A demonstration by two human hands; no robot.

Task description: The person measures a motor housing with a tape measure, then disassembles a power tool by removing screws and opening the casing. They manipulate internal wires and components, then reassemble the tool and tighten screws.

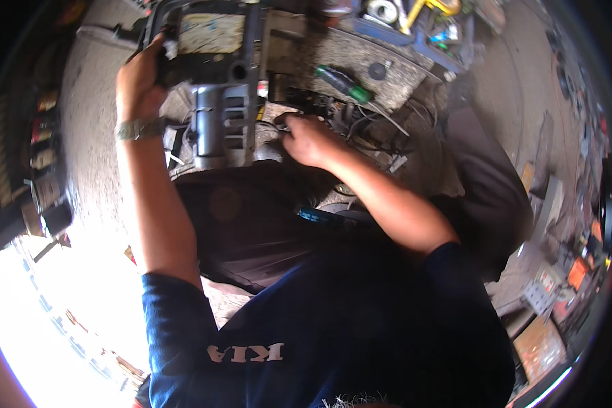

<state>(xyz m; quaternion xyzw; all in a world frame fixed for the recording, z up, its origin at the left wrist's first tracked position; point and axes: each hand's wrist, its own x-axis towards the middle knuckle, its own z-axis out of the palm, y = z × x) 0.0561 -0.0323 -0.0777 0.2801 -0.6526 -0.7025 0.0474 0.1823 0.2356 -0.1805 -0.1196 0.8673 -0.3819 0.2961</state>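
A grey and black machine housing (pixel 221 122) rests against my lap at the edge of a worn workbench (pixel 360 58). My left hand (pixel 139 75), with a metal bracelet on the wrist, grips the housing's dark upper frame at the top left. My right hand (pixel 306 139) is curled against the housing's right side, its fingertips at a small dark part beside a tangle of black wires (pixel 360 126). What those fingers hold is hidden. A green-handled screwdriver (pixel 343 83) lies on the bench just beyond my right hand.
A blue tray (pixel 442 34) with tools and a yellow item sits at the bench's far right. Scrap pieces and boxes (pixel 551 285) litter the floor on the right. Shelves of small items (pixel 40 136) stand at the left; bright glare fills the lower left.
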